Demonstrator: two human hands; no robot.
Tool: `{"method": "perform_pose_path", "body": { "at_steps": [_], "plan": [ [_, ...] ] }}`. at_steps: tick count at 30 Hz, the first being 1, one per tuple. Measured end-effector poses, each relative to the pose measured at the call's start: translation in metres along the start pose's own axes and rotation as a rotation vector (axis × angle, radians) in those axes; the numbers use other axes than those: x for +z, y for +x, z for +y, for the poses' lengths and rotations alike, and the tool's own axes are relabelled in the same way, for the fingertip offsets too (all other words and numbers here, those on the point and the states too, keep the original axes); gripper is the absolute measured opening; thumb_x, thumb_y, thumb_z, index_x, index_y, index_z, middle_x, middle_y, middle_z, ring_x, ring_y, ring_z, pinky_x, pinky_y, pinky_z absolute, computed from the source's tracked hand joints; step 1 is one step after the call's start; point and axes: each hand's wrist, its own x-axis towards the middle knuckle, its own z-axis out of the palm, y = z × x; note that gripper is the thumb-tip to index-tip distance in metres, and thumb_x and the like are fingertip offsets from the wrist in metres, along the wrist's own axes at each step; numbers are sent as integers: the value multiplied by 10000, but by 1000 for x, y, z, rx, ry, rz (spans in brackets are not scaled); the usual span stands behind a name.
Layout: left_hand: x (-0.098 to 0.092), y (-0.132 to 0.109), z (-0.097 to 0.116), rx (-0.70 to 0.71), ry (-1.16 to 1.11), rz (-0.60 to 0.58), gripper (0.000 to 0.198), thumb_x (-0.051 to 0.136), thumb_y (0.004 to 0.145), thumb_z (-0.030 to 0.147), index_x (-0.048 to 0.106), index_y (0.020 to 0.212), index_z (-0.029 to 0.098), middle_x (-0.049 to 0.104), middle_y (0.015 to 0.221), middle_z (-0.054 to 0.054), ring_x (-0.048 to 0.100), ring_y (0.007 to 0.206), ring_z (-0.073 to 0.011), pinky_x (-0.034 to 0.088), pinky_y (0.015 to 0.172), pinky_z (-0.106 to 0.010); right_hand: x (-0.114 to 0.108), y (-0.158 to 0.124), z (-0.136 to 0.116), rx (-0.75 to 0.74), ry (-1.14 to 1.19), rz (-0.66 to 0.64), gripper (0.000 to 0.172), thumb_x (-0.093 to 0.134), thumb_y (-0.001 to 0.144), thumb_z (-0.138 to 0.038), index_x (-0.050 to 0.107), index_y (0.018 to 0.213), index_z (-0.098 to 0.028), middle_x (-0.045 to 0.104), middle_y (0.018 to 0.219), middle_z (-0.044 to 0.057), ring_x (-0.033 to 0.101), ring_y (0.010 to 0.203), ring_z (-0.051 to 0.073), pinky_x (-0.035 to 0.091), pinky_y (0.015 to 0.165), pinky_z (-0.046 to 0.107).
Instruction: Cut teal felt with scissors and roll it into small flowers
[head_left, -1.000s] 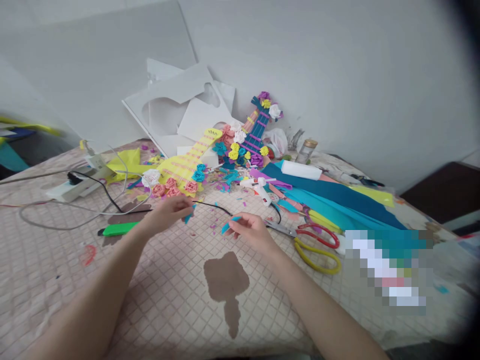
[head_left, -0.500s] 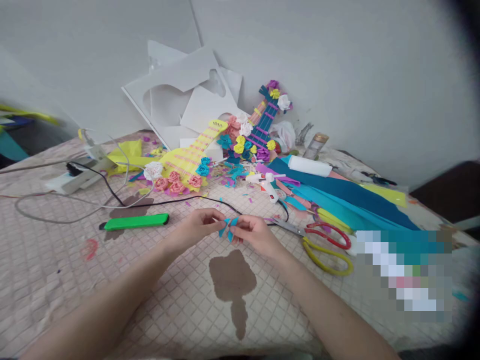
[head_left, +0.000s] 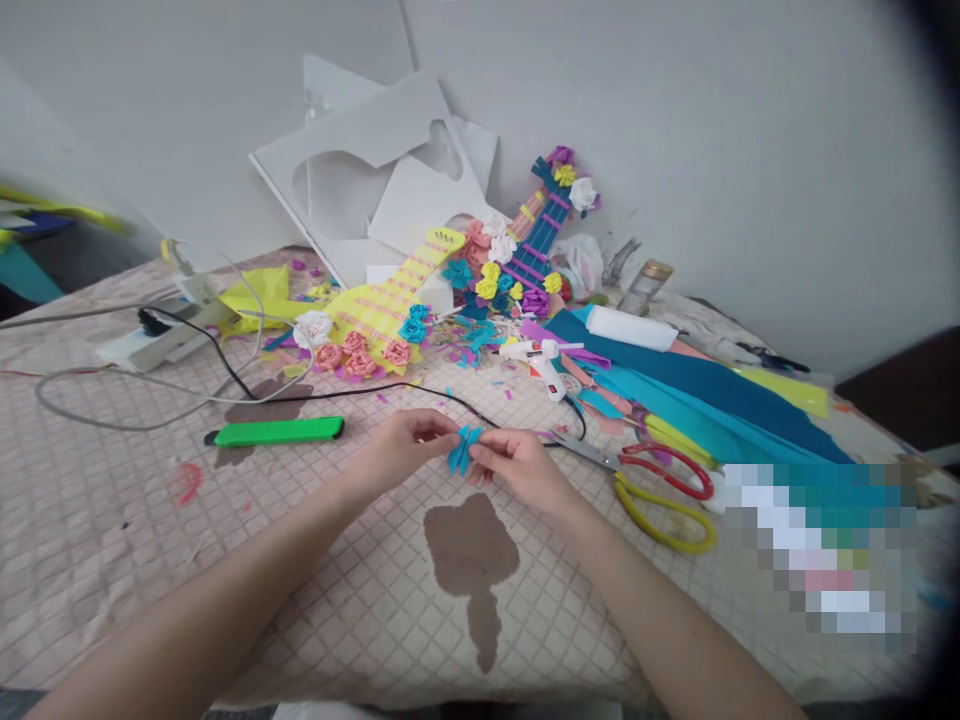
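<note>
Above the pale, diamond-patterned worktop (head_left: 360,610), left hand (head_left: 412,445) and right hand (head_left: 521,468) tightly pinch a loose blue paper piece (head_left: 463,453); at eleven o'clock, a yellow guitar-shaped cutout (head_left: 384,306) already bears coral paper flowers (head_left: 355,343).

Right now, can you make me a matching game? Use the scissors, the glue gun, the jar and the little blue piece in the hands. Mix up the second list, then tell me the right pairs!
Things:
1. scissors
2. glue gun
3. jar
4. blue piece

Clues:
A. farthest back of the four
B. held by the left hand and the right hand
C. red and yellow at one end
D. mostly white

Right pairs: 1-C, 2-D, 3-A, 4-B.
</note>
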Motion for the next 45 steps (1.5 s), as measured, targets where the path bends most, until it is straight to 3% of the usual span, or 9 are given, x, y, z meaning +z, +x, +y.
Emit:
{"method": "perform_pose_path", "body": {
  "at_steps": [8,17,38,45],
  "plan": [
    [0,0,5,48,130,14,151,604,732,293,670,746,158,651,685,-5,550,619,-112,419,569,-218,1,-2,-2,6,-43,1,281,578,779,-410,674,743,-149,634,588,6,571,533,108,414,520,229],
    [4,1,0,35,81,27,156,614,719,299,633,700,145,614,633,-3,530,571,-104,409,524,-209,3,-2,0,43,-99,0,301,555,793,-413,677,717,-148,641,577,12,568,526,108,422,514,221],
    [8,-3,5,13,94,25,129,584,729,261,644,722,147,653,686,-19,584,631,-127,459,581,-226,5,-4,0,53,-136,57,344,532,801,-448,665,675,-157,641,553,19,558,511,115,417,503,221],
    [8,-3,3,-3,44,-20,123,581,743,255,640,739,147,655,688,-15,595,633,-120,468,593,-221,5,-3,1,35,-142,78,330,530,806,-422,636,639,-158,593,526,-3,529,498,104,395,502,219]
  ]
}}
